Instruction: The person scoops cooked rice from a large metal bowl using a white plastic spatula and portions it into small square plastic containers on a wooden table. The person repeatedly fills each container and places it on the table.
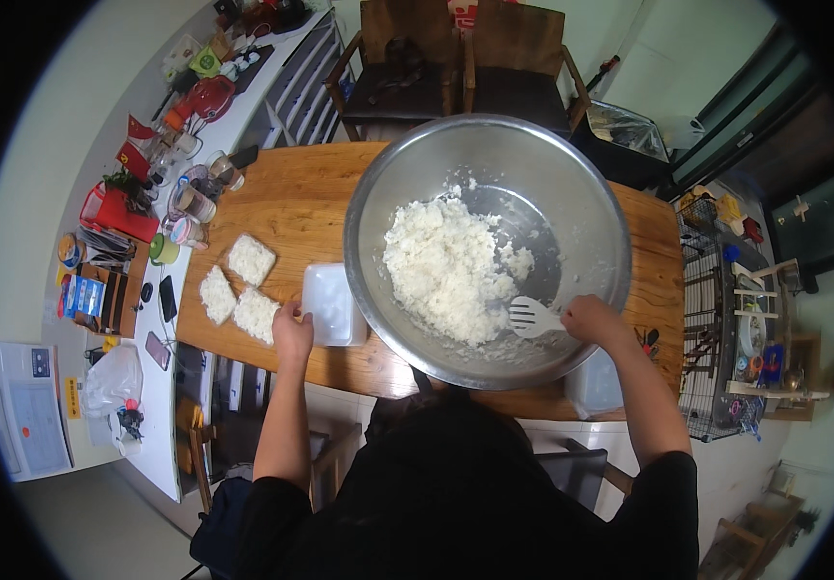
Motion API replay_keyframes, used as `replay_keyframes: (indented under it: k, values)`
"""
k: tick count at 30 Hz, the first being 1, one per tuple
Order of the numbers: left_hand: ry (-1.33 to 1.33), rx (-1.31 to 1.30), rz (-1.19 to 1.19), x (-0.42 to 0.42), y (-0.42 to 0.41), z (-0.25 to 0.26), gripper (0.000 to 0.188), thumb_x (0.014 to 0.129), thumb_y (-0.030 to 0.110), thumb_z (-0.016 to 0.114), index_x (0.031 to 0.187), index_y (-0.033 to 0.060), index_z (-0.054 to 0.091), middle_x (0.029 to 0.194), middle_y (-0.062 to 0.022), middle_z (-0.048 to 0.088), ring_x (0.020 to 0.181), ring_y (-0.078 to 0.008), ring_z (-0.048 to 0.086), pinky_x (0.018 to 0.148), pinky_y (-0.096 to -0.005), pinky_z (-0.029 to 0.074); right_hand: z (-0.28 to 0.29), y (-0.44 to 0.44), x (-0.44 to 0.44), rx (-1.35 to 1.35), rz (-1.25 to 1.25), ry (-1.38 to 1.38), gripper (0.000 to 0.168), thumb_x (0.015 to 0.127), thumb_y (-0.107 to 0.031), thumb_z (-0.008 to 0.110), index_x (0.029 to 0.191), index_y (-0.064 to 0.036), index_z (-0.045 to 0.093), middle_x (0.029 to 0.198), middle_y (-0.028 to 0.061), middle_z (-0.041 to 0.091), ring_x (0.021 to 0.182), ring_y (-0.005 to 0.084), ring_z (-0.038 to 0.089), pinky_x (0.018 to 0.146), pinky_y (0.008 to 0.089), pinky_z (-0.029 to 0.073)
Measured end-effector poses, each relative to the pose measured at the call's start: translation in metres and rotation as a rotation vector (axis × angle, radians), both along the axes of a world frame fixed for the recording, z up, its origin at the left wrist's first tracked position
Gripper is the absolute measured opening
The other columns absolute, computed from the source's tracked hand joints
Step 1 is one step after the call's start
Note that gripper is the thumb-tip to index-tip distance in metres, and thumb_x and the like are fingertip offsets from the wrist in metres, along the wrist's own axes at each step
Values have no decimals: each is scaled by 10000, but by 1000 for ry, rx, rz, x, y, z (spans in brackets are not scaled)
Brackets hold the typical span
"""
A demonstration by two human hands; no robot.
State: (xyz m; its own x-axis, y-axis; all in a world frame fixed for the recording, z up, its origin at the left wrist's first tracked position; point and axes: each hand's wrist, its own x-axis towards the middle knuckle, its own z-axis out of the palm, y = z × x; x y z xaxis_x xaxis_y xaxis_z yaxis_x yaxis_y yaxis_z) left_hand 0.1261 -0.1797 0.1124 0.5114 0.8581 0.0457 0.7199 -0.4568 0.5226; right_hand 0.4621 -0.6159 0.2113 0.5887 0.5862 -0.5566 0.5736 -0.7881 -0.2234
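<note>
A wide stainless steel basin (591,210) stands on the wooden table, with a mound of cooked white rice (446,268) mostly in its left half. My right hand (592,320) grips a white slotted plastic spatula (535,317), whose head touches the rice's lower right edge. Left of the basin lies a translucent white plastic container (334,304). My left hand (292,335) is at its left rim, thumb and forefinger slightly apart; whether it grips the rim is unclear. Beside that hand is a rice-filled block (257,315), near two similar blocks (251,259) (217,295).
On the left, a white counter (163,406) carries cups, phones and boxes. Two wooden chairs (410,87) stand beyond the table (301,174). Another plastic container (594,384) sits under the basin's lower right rim. A wire cage (700,312) is at the right.
</note>
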Motion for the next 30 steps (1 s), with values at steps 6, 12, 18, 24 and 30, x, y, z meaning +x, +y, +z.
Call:
replay_keyframes:
  k: [6,12,18,24,30]
  values:
    - [-39,-53,57,-1,9,-14,234,808,105,706,1011,-11,698,888,-190,719,860,-370,695,806,-437,547,-63,22,11,150,-86,325,341,858,-333,708,792,-3,764,690,155,707,653,275,677,666,389,536]
    - [-135,-208,127,-6,17,-8,118,872,109,660,846,8,604,774,-86,661,704,-176,616,664,-328,499,-101,29,2,254,-117,411,370,860,-367,731,787,-5,763,654,105,699,574,199,638,598,358,513]
    - [-823,-660,356,-4,20,31,99,933,106,589,871,36,557,890,-77,642,806,-174,623,688,-302,505,-93,21,11,262,-75,357,376,827,-386,758,822,-10,768,697,132,714,636,238,672,644,376,524]
    - [-948,-920,150,49,0,27,289,979,217,515,1130,8,647,1245,-114,654,1177,-243,600,995,-424,474,-96,12,49,177,54,248,401,813,-439,762,860,-41,779,779,156,731,727,306,697,711,400,536]
    - [-787,-864,184,124,-58,37,187,939,185,524,952,41,641,922,-25,595,875,-141,520,796,-299,435,-92,27,30,48,167,89,422,886,-441,670,867,-31,769,865,182,738,818,396,697,775,459,540]
